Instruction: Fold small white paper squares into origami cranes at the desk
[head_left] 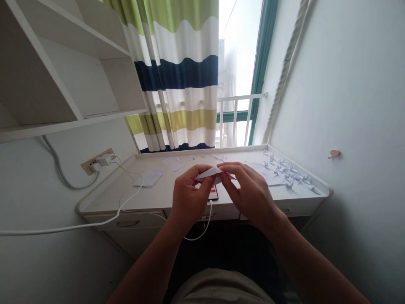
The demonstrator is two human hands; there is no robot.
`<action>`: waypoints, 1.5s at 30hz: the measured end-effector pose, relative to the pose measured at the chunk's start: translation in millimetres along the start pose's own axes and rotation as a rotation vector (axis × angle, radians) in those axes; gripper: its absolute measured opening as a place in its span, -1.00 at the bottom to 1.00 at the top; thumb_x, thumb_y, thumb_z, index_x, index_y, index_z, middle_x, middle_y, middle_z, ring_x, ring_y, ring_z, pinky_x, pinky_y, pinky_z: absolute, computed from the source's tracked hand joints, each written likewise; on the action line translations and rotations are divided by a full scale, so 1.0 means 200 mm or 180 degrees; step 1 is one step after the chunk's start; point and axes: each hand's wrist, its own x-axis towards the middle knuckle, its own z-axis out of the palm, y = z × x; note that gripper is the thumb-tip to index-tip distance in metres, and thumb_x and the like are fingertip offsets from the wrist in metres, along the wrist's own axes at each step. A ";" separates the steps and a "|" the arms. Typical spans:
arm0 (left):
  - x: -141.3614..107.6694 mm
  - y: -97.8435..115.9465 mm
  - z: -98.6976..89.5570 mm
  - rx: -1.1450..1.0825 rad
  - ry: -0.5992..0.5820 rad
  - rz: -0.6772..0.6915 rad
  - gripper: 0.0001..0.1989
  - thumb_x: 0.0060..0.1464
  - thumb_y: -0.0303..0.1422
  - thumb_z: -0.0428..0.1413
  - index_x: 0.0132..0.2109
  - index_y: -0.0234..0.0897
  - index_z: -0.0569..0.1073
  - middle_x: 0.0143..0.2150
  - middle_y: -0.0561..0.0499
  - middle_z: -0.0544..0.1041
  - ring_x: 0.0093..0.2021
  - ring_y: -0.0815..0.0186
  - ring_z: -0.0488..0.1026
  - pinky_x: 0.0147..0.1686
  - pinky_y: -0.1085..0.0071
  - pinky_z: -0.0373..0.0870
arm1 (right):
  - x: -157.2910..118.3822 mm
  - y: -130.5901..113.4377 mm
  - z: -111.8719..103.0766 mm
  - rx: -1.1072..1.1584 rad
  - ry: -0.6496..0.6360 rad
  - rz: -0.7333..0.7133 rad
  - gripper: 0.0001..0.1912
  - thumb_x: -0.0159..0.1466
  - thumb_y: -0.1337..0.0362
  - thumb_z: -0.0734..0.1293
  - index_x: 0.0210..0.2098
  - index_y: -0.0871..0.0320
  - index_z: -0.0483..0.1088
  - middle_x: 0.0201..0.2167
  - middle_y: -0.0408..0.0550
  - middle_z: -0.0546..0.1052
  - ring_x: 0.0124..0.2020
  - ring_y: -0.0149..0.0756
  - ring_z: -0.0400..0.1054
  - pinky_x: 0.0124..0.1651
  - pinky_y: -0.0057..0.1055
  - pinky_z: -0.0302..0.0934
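Both hands hold a small piece of folded white paper [209,172] in the air above the front of the desk. My left hand [191,190] pinches its left end between thumb and fingers. On the other side, my right hand [248,185] grips the right part with thumb and fingertips near the top fold. Fingers cover much of the paper, so its full shape is hidden. Below the hands lies a phone [215,195], partly covered, with a white cable [207,226] plugged into its near end.
Several folded paper pieces [289,169] lie at the desk's right end, beside flat sheets [268,174]. More paper [149,177] lies on the left. A charging cable runs from a wall socket [97,162]. A shelf [79,84] overhangs the left; a curtain [180,76] hangs behind.
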 end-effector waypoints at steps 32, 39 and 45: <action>-0.02 0.03 -0.03 0.0656 -0.0137 0.0212 -0.79 0.30 -0.30 0.24 0.01 -0.09 0.73 -0.15 0.01 0.77 -0.30 0.23 0.69 -0.24 0.34 0.66 | 0.02 -0.03 0.01 0.1217 0.0093 0.1308 -0.87 0.30 0.44 0.43 -0.23 0.06 0.54 -0.05 -0.01 0.67 0.08 -0.08 0.58 0.16 0.01 0.50; -0.05 0.02 -0.02 0.1290 0.0046 0.0696 -0.74 0.33 -0.33 0.19 0.08 -0.16 0.70 -0.04 -0.08 0.75 -0.13 0.13 0.72 -0.15 0.30 0.63 | 0.02 -0.05 0.00 0.0867 0.0111 0.0990 -0.86 0.34 0.45 0.43 -0.20 0.06 0.53 0.02 0.02 0.62 0.14 -0.09 0.53 0.21 0.01 0.46; -0.04 0.03 -0.04 0.0952 -0.0130 0.0820 -0.75 0.36 -0.30 0.19 0.10 -0.13 0.68 -0.08 -0.04 0.76 -0.24 0.22 0.71 -0.15 0.33 0.65 | 0.02 -0.03 0.00 0.1475 0.0080 0.1090 -0.87 0.36 0.41 0.42 -0.17 0.04 0.54 0.04 0.01 0.62 0.16 -0.12 0.53 0.21 -0.02 0.46</action>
